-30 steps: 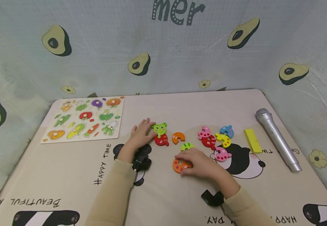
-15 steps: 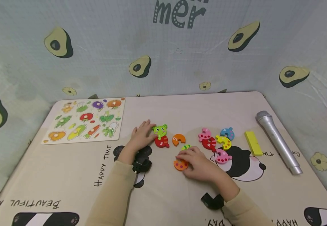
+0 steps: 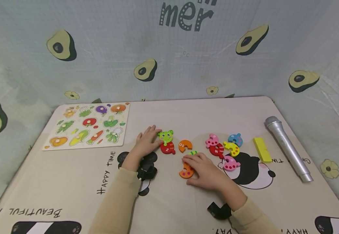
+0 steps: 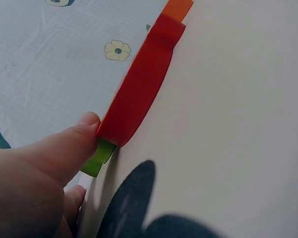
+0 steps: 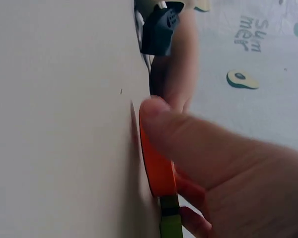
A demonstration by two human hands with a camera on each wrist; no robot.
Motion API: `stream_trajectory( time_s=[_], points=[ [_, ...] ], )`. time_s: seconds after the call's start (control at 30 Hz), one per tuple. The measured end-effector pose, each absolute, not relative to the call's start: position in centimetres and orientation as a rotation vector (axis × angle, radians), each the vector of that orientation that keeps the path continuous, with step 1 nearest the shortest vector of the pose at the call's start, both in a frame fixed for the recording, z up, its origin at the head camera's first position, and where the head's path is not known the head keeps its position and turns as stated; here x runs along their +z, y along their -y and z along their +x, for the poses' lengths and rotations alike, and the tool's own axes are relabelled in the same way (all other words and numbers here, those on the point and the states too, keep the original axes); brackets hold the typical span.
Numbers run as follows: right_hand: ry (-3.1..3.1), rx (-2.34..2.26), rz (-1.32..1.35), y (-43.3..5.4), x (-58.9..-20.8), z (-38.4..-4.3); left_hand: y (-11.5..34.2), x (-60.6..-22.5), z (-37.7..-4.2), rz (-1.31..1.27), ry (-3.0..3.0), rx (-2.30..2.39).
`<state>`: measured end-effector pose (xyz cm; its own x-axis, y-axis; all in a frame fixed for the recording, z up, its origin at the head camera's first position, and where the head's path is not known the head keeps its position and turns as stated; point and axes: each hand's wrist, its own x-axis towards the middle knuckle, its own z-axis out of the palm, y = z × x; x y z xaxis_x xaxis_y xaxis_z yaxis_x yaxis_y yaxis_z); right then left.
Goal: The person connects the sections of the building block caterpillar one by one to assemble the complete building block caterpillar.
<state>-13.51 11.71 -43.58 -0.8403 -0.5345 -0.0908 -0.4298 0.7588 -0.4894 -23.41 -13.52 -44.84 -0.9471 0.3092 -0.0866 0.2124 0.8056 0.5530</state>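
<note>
My left hand (image 3: 145, 142) pinches the green animal-face puzzle piece (image 3: 166, 137) between thumb and index finger. A red piece (image 3: 167, 148) marked 2 joins its lower edge; in the left wrist view, the thumb lies by the red piece (image 4: 139, 84). My right hand (image 3: 205, 170) grips a dotted orange piece (image 3: 186, 171), partly covered by the fingers. In the right wrist view, the thumb presses this orange piece (image 5: 158, 163), and a green piece (image 5: 171, 218) sits at its end. The green striped piece (image 3: 193, 152) is mostly hidden by the right hand. Between the hands lies another orange piece (image 3: 185, 145).
Right of the hands lie pink (image 3: 230, 163), red (image 3: 217, 150), yellow (image 3: 232, 148) and blue (image 3: 235, 139) pieces. Farther right are a yellow block (image 3: 262, 149) and a silver microphone (image 3: 288, 149). A vegetable puzzle board (image 3: 78, 131) lies at the back left of the table (image 3: 70, 182).
My right hand has turned the dotted orange piece and shifted it slightly left, covering more of the green striped piece. My left hand stays at the green animal-face piece.
</note>
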Motion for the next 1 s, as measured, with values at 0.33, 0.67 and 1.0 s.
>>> stream_trajectory(
  time_s=[0.33, 0.67, 1.0],
  points=[
    [-2.791, -0.670, -0.764, -11.3, -43.8, -13.9, 13.5, -44.8, -23.3, 0.399, -2.823, 0.836],
    [-2.678, -0.984, -0.576, -7.8, -42.3, -15.7, 13.4, -45.1, -23.2, 0.384, -2.829, 0.828],
    [-2.727, -1.050, -0.382, -6.8, -42.8, -16.7, 13.4, -44.8, -23.3, 0.375, -2.833, 0.821]
  ],
)
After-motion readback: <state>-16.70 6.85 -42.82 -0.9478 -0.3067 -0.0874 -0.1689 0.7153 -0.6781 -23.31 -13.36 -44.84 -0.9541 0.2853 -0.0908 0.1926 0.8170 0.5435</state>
